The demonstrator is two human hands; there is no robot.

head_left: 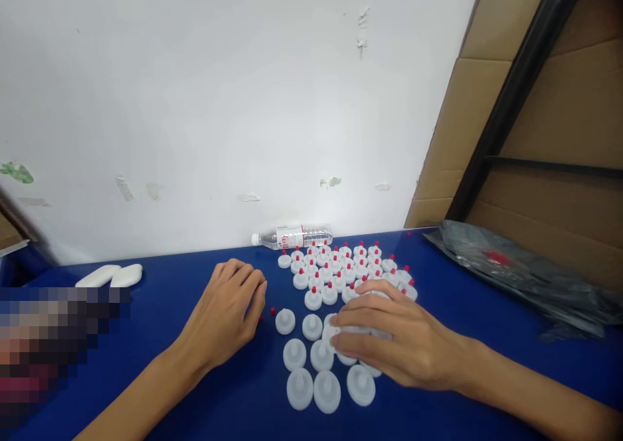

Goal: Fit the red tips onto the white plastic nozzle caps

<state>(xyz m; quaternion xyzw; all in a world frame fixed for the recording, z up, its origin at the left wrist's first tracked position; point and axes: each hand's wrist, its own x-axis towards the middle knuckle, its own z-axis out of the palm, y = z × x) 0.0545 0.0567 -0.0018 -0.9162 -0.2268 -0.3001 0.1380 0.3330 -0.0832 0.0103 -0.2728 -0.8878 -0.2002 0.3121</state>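
My left hand (233,308) is curled over the blue table, its fingertips bent under. What it holds, if anything, is hidden. Small red tips (259,319) lie beside its thumb, with another red tip (273,311) a little to the right. Over a cluster of white nozzle caps, my right hand (389,334) has its thumb and forefinger on one white nozzle cap (329,334). Bare white caps (294,355) lie nearest me, nozzles up, partly covered by the right hand. Behind them stand many white caps with red tips (313,298).
A clear plastic bottle (292,236) lies against the white wall. White rounded items (126,275) are at the left rear. A black plastic bag (516,272) covers the right side, below cardboard (467,117) and a black frame. A pixelated area hides the left edge.
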